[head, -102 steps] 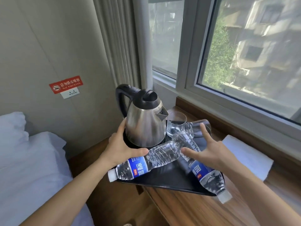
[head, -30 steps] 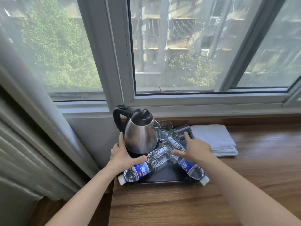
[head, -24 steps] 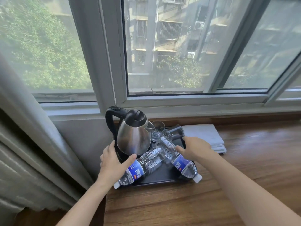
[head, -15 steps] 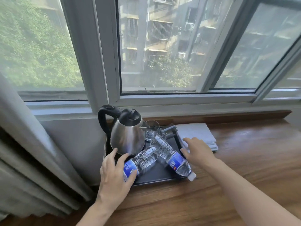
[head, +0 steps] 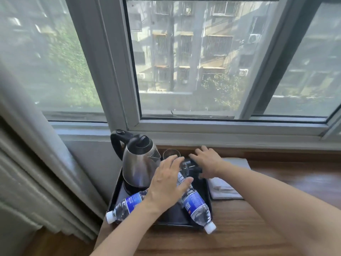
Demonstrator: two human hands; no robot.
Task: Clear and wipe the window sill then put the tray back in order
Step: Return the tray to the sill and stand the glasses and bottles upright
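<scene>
A black tray [head: 206, 193] sits at the left end of the wooden window sill [head: 258, 228]. On it stand a steel kettle [head: 138, 163] and an upright glass [head: 171, 154]; a second glass [head: 188, 164] lies on its side. Two water bottles with blue labels lie crossed on the tray: one [head: 125, 206] points left, the other [head: 197, 206] points right. My left hand [head: 168, 185] hovers with straight fingers over the bottles, holding nothing. My right hand [head: 207, 161] reaches over the tray's back right corner with fingers spread above the lying glass.
A folded white towel [head: 225, 185] lies on the sill just right of the tray. Grey curtains [head: 36, 163] hang at the left. The window frame [head: 203, 130] runs right behind the tray. Bare wood stretches to the right.
The tray went from beside the bed to the window sill. In the last half second both hands left its edges; the left rose over the bottles, the right reached toward the glasses.
</scene>
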